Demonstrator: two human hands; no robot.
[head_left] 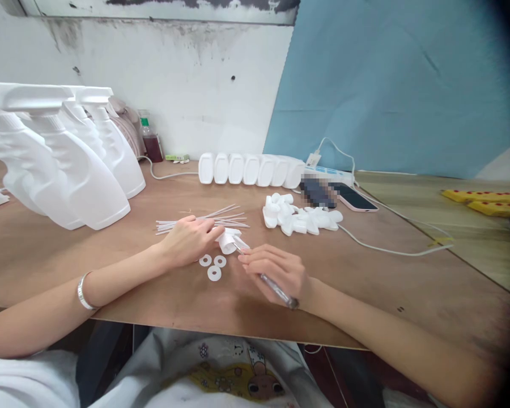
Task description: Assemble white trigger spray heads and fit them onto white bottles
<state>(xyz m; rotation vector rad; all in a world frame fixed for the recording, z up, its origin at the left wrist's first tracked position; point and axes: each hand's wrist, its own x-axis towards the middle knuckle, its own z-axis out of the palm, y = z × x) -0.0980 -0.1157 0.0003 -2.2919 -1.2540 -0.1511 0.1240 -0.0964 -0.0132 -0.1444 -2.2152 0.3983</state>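
My left hand (pixel 192 241) is closed on a white spray trigger head (pixel 228 242) close to the middle of the table. In my right hand (pixel 276 269) is a clear-barrelled pen (pixel 279 291), its tip touching or very near the trigger head's round opening. Three white ring washers (pixel 215 273) lie flat just below my left hand. Behind that hand, several thin white tubes (pixel 232 215) are spread loosely. A heap of white trigger heads (pixel 300 217) sits farther back, to the right of both hands.
White spray bottles (pixel 97 192) stand at the left. A row of white bottles (pixel 250 170) lines the back, near a dark red bottle (pixel 153 146) with a green cap. Phones (pixel 353 197), a power strip (pixel 331 173) and a white cable (pixel 391 251) occupy the back right.
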